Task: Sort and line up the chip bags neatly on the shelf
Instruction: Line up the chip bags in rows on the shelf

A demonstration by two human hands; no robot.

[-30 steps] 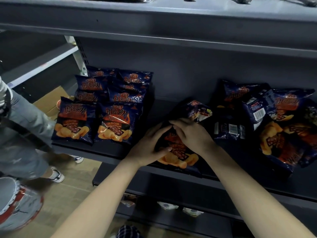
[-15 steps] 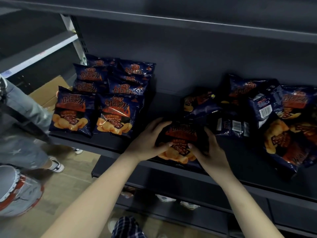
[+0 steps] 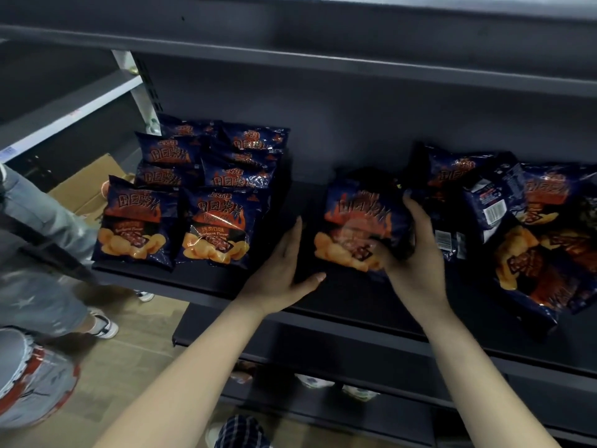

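The chip bag [image 3: 358, 227] in the middle of the shelf [image 3: 193, 282] is a puffy pillow of glossy foil film, crinkled along its top seam and catching glare across its front. It is tilted up off the shelf board, face toward the camera, in the gap between two groups of the same bags.

The right hand [image 3: 416, 253] grips its right edge. The fingers [image 3: 412, 205] curl together round that side, and the thumb is pressed on the lower front. The left hand [image 3: 284, 270] lies flat and slack just beside the bag's lower left corner, fingers straight and together, thumb spread toward the bag; whether it touches the foil cannot be told. Both forearms are bare and reach in from below.

The bag is dark navy with an orange flame band, bold characters across it and golden chips printed at the bottom.

To the left, the lined-up bags [image 3: 190, 195] stand in two tidy columns, overlapping front to back. To the right, a loose heap of bags [image 3: 517, 221] lies crooked, some showing white barcode backs.

The shelf is smooth dark grey metal, with an upper shelf [image 3: 323, 37] of the same finish overhead. Left of it are a cardboard box [image 3: 87, 192], another person [image 3: 38, 253] in pale jeans and a wood-look floor [image 3: 129, 367].
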